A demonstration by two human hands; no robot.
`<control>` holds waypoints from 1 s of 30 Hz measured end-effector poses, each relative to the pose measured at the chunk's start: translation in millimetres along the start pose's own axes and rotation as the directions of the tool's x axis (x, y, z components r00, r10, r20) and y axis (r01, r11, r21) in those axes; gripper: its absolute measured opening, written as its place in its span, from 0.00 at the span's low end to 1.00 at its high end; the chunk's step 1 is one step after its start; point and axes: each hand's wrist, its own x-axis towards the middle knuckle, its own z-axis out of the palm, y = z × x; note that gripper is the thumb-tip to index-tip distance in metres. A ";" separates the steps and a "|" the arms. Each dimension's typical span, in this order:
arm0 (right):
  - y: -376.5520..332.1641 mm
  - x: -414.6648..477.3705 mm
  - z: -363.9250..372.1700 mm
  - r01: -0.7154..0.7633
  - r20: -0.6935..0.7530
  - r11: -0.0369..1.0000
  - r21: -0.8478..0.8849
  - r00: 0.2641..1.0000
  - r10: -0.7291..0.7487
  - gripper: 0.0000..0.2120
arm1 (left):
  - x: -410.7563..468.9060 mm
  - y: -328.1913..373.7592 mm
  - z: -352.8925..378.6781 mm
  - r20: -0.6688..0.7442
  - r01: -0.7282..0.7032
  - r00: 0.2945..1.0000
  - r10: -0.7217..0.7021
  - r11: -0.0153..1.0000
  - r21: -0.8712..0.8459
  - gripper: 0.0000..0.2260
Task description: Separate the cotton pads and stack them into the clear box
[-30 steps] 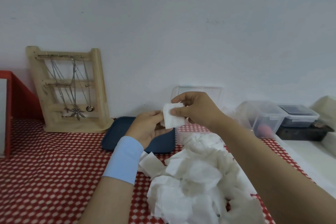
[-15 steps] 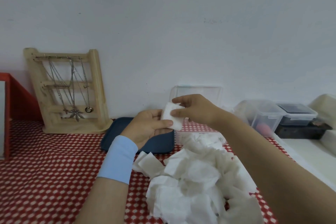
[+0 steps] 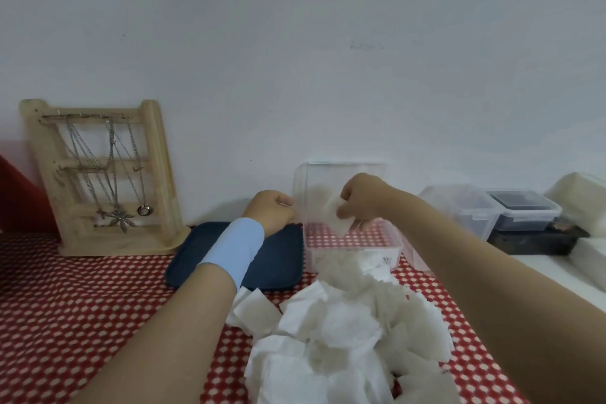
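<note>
While my right hand [image 3: 364,200] pinches 1 cotton pad [image 3: 337,220] in a closed grip, it hangs over the open clear box [image 3: 311,249], so the box floor lies straight below. The pad droops tilted, 1 corner lowest, so I judge it needs levelling to land flat. My left hand [image 3: 272,211] sits curled just left of the box wall; whether that grip holds anything I cannot tell. The pile of pads [image 3: 344,331] covers the tabletop [image 3: 82,305] nearer me.

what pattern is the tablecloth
The tablecloth is red with small white dots, clearest in the head view.
</note>
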 end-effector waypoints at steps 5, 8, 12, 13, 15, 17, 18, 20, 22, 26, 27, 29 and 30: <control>-9.8 18.1 21.1 -0.086 0.000 0.965 -0.247 0.996 0.088 0.12 | 13.2 -3.4 17.9 0.078 0.019 0.997 -0.024 0.997 0.072 0.08; -17.2 26.8 31.7 -0.132 -0.052 0.924 -0.359 0.991 0.122 0.13 | 18.6 -4.4 23.4 0.094 0.051 0.994 -0.050 0.999 -0.006 0.08; -22.0 35.4 45.5 -0.173 -0.073 0.947 -0.271 0.985 0.159 0.09 | 18.2 -2.2 24.6 0.117 0.073 0.991 -0.067 0.997 -0.041 0.08; -24.1 36.7 47.4 -0.169 -0.021 0.959 -0.228 0.985 0.169 0.09 | 19.6 -2.7 24.7 0.120 0.073 0.991 -0.067 0.996 -0.047 0.08; -27.4 38.1 49.0 -0.196 0.089 0.978 -0.070 0.975 0.201 0.13 | 21.8 -3.4 25.2 0.124 0.086 0.989 -0.074 0.993 -0.087 0.09; -27.7 35.9 45.8 -0.247 0.136 0.964 0.096 0.963 0.233 0.17 | 23.4 -4.1 24.6 0.123 0.101 0.989 -0.085 0.987 -0.125 0.10; -25.6 34.5 42.9 -0.270 0.150 0.949 0.160 0.957 0.247 0.19 | 23.7 -4.7 24.4 0.127 0.099 0.988 -0.083 0.987 -0.126 0.10; -19.6 32.8 36.3 -0.309 0.179 0.911 0.273 0.947 0.268 0.21 | 24.4 -6.3 24.9 0.138 0.072 0.989 -0.058 0.993 -0.099 0.10; -15.7 31.9 32.8 -0.324 0.196 0.881 0.346 0.943 0.270 0.19 | 24.8 -6.9 25.8 0.135 0.049 0.990 -0.039 0.996 -0.071 0.10; -18.2 29.4 39.1 -0.320 0.243 0.858 0.401 0.941 0.237 0.11 | 24.7 -4.1 27.0 0.127 0.076 0.990 -0.063 0.993 -0.095 0.09; -18.5 29.6 40.1 -0.324 0.252 0.862 0.390 0.938 0.239 0.10 | 24.1 -3.4 27.0 0.130 0.074 0.990 -0.063 0.994 -0.086 0.09; -16.8 30.3 38.5 -0.343 0.248 0.865 0.367 0.932 0.265 0.09 | 23.1 -3.2 27.8 0.124 0.052 0.991 -0.045 0.997 -0.051 0.09; -15.6 30.5 37.5 -0.352 0.235 0.858 0.373 0.931 0.280 0.09 | 23.0 -3.3 28.3 0.111 0.032 0.993 -0.029 0.999 -0.022 0.12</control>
